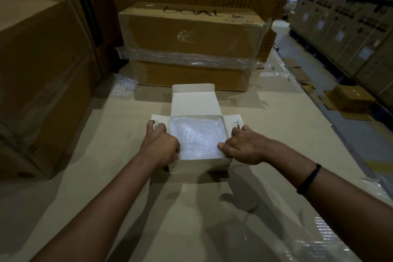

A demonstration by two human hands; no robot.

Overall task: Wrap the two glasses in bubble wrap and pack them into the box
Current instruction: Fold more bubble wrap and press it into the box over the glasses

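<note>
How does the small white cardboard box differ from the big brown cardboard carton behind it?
The small white cardboard box is open, showing bubble wrap; the big brown cardboard carton is shut, banded in clear film. The box is much smaller than the carton. Both are cardboard.

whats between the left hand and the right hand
The open white box, its inside filled with bubble wrap. The left hand and right hand grip its two sides. The head view shows this.
</note>
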